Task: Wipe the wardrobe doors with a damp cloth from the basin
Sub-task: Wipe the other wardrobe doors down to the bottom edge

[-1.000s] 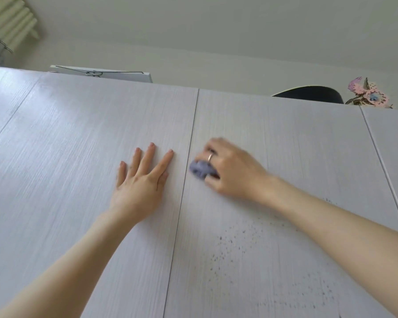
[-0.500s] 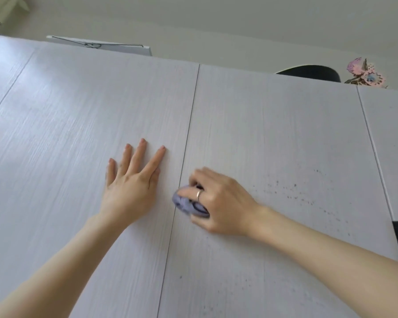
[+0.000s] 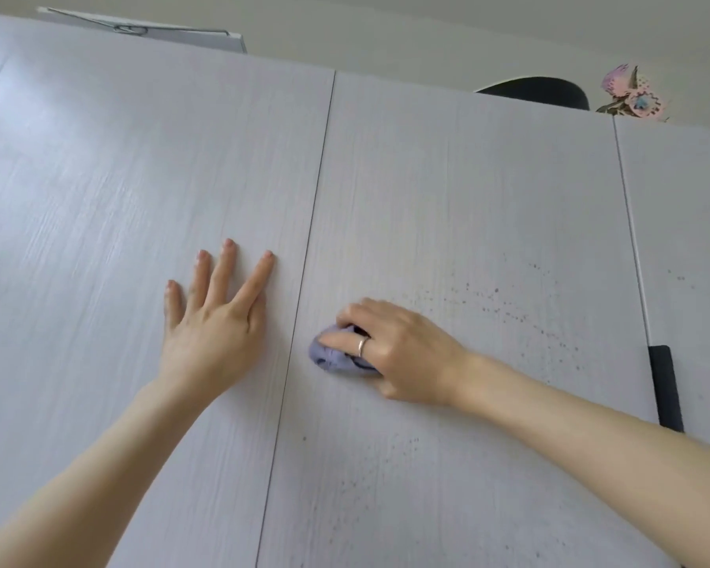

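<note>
The right hand (image 3: 402,354), gripping the purple cloth (image 3: 337,356), has slid down the wardrobe door (image 3: 468,190). The left hand (image 3: 212,321) stays flat, fingers spread. Dark specks (image 3: 509,309) still need wiping.

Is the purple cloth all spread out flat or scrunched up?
Scrunched up. The cloth is a small wad bunched under the right hand, which grips it against the door.
</note>
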{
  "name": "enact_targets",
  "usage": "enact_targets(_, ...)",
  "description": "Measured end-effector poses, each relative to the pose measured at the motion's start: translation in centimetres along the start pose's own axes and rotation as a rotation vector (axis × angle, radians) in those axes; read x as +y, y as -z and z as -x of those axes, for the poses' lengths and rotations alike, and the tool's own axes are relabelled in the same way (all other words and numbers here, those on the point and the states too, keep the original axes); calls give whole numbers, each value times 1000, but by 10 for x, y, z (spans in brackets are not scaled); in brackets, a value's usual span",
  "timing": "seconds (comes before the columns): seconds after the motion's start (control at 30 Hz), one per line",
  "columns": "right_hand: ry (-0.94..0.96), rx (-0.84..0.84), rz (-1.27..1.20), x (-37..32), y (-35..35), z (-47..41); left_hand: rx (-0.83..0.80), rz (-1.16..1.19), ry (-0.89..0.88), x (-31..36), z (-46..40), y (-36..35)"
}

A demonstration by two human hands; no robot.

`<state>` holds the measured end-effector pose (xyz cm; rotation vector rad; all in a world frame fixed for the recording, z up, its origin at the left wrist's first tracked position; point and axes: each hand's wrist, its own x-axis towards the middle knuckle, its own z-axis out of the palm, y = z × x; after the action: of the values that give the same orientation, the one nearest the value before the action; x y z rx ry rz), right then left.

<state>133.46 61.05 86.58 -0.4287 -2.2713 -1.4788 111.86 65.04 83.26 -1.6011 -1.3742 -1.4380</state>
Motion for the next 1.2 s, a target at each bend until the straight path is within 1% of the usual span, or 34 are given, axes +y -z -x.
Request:
enact_targets(0.03, -54, 9, 47, 13, 7, -2, -15, 2, 6, -1, 3, 0)
enact_targets(0.07, -154, 71, 76, 28, 15, -6, -29, 1, 11, -1, 6, 1)
enact_targets(0.13, -468, 252, 104, 60, 28, -12, -45, -8, 18, -1, 11, 1)
enact_targets(0.17, -628, 308, 107, 69, 29, -12, -48, -15, 23, -1, 13, 1)
enact_targets(0.2, -735, 344, 108, 69, 27, -10, -51, -18, 28, 0, 13, 1)
enact_targets(0.23, -747, 349, 109, 63, 23, -6, -55, -18, 35, 0, 14, 1)
enact_targets(0.27, -656, 345, 102, 53, 18, 1, -57, -19, 39, 1, 14, 1)
enact_targets(0.3, -487, 312, 74, 38, 12, 11, -58, -22, 40, 2, 14, 2)
enact_targets(0.33, -275, 234, 42, 23, 6, 23, -57, -29, 40, 2, 14, 1)
enact_targets(0.37, -77, 110, 21, 10, 3, 36, -54, -37, 39, 2, 15, 1)
enact_targets(0.4, 58, -20, 33, 6, 5, 44, -50, -43, 39, 3, 15, 0)
enact_targets(0.43, 112, -101, 55, 11, 11, 49, -47, -42, 45, 3, 15, -1)
enact_targets(0.47, 87, -106, 82, 24, 19, 51, -44, -35, 53, 2, 16, -2)
enact_targets(0.5, -8, -32, 118, 40, 26, 51, -40, -27, 58, 3, 15, -2)
enact_targets(0.53, -164, 82, 166, 58, 33, 46, -37, -25, 61, 2, 15, -2)
enact_targets(0.57, -364, 176, 212, 78, 41, 43, -35, -24, 61, 3, 15, -3)
enact_targets(0.63, -756, 298, 209, 103, 51, 40, -29, -24, 64, 3, 15, -4)
enact_targets(0.67, -886, 330, 197, 102, 50, 40, -26, -23, 68, 3, 16, -4)
enact_targets(0.7, -918, 345, 197, 95, 45, 43, -27, -20, 71, 3, 16, -4)
enact_targets(0.73, -845, 346, 204, 82, 38, 49, -29, -13, 71, 4, 16, -4)
enact_targets(0.77, -658, 326, 189, 65, 29, 55, -25, -10, 77, 3, 16, -4)
enact_targets(0.8, -424, 260, 160, 46, 22, 68, -22, -8, 80, 4, 16, -4)
enact_targets(0.83, -189, 145, 147, 33, 17, 83, -19, -13, 81, 5, 16, -4)
enact_targets(0.87, -30, 29, 168, 30, 19, 94, -18, -21, 85, 6, 16, -4)
enact_targets(0.9, 24, -37, 195, 37, 26, 101, -23, -27, 90, 7, 16, -4)
enact_targets(0.93, -20, -35, 222, 50, 33, 104, -31, -26, 95, 9, 16, -4)
enact_targets(0.97, -141, 28, 243, 68, 40, 104, -35, -20, 97, 9, 16, -3)
enact_targets(1.0, -319, 124, 272, 87, 48, 100, -38, -15, 102, 10, 17, -2)
enact_targets(1.03, -538, 192, 297, 107, 56, 95, -42, -10, 105, 10, 17, -2)
enact_targets(1.07, -749, 223, 291, 126, 64, 92, -48, -9, 107, 11, 18, -1)
enact_targets(1.1, -914, 269, 255, 138, 69, 91, -52, -4, 115, 12, 19, -2)
enact_targets(1.13, -1026, 324, 217, 141, 71, 90, -49, -7, 120, 14, 19, -1)
enact_targets(1.17, -1067, 348, 203, 135, 68, 91, -50, -4, 124, 15, 18, -1)
enact_targets(1.2, -1048, 358, 206, 123, 60, 95, -48, 0, 124, 15, 17, 0)
